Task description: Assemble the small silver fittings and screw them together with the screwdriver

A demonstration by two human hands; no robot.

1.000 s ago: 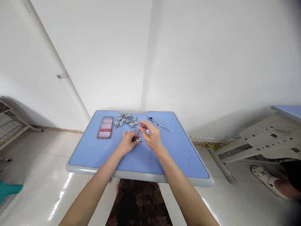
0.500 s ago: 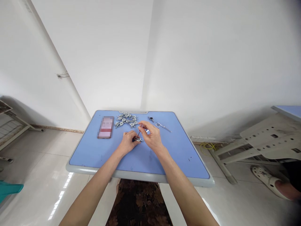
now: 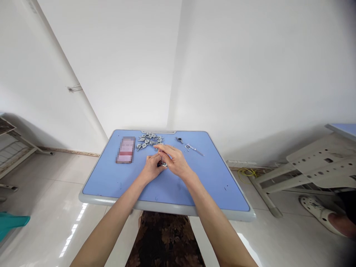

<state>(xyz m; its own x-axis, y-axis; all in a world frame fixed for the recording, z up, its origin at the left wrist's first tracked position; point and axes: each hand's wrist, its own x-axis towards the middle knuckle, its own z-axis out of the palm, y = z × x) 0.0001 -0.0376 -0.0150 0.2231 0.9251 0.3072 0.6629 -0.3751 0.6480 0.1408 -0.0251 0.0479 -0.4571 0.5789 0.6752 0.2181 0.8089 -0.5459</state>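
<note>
Over the middle of the blue desk [image 3: 111, 181], my left hand [image 3: 151, 165] is closed on a small metal fitting [image 3: 164, 164] with a ring-shaped part. Much of the fitting is covered by my fingers. My right hand [image 3: 175, 159] pinches a slim screwdriver [image 3: 161, 157], held upright with its lower end at the fitting; the contact point is too small to make out. Just beyond my hands lies a pile of similar silver fittings [image 3: 148, 140]. To the right are a dark-centred fitting [image 3: 179, 139] and a ringed piece with a long thin stem [image 3: 194, 149].
A phone [image 3: 125, 150] with a blurred-out screen lies on the desk's left side. The white wall [image 3: 139, 66] stands behind the far edge. On the right are another desk's frame [image 3: 267, 181], a yellow cable [image 3: 247, 172] and a person's foot in a clog [image 3: 317, 209].
My right hand has moved left and slightly down, bringing the screwdriver from a slant to upright over the fitting. My left hand stays in place. The view has shifted slightly.
</note>
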